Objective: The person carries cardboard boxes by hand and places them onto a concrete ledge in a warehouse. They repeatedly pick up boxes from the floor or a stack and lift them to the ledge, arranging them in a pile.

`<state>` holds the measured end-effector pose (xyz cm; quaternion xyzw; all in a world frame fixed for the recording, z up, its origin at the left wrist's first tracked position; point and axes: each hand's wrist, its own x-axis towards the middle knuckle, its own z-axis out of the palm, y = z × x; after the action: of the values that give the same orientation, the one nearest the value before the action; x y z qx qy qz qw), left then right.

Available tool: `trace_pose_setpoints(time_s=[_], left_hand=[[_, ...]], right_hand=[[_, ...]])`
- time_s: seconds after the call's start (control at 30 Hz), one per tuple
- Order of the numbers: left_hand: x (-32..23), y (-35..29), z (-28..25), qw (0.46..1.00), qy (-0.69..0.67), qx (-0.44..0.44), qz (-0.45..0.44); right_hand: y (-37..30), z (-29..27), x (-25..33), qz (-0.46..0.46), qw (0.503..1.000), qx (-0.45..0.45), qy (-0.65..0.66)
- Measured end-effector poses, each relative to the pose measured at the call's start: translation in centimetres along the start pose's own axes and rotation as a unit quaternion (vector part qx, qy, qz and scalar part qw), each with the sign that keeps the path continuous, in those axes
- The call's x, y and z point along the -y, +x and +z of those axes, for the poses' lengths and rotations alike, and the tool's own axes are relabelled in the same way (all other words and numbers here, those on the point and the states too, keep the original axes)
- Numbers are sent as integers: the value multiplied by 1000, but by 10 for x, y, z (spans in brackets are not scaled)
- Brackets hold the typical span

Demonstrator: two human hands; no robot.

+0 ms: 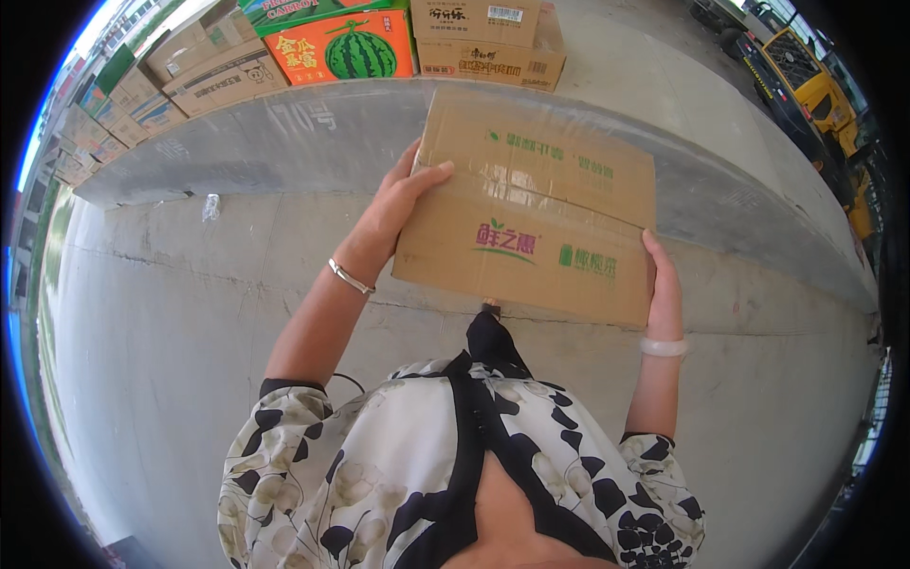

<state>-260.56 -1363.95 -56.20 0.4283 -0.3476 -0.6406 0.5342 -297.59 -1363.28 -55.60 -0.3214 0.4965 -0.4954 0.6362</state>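
A brown cardboard box [540, 213] is held up in front of me between both hands, tilted a little down to the right. Clear tape runs along the seam across its top, and green and purple printing marks its flaps. My left hand [403, 199] grips the box's left side, with its thumb over the upper edge and the other fingers hidden behind. My right hand [664, 280] presses against the right side near the lower corner, its thumb at the edge. The box's underside is hidden.
A raised concrete ledge [313, 128] curves across the far side. Along it stand an orange watermelon carton [346, 55], stacked brown boxes [488, 59] and more cartons [223, 81] at left. A crumpled clear plastic piece [211, 208] lies on the floor. A yellow vehicle [806, 76] stands far right.
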Motion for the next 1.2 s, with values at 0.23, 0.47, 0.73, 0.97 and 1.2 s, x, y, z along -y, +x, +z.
trace_pose_setpoints(time_s=[0.23,0.47,0.73,0.97,1.2], left_hand=[[177,52,24,997,75,-29,18],[306,41,-18,996,89,-21,22],[394,11,-60,999,23,38,10],[344,-46,-79,998,50,1,32],[306,-7,-218,996,74,14,39]], right_hand=[[74,-130,-121,1,999,32,27],[90,-197,-258,-46,996,73,15],[77,-240,-353,-31,994,89,56],[15,-176,-337,-51,993,97,51],[53,-48,-380,-44,996,78,16]])
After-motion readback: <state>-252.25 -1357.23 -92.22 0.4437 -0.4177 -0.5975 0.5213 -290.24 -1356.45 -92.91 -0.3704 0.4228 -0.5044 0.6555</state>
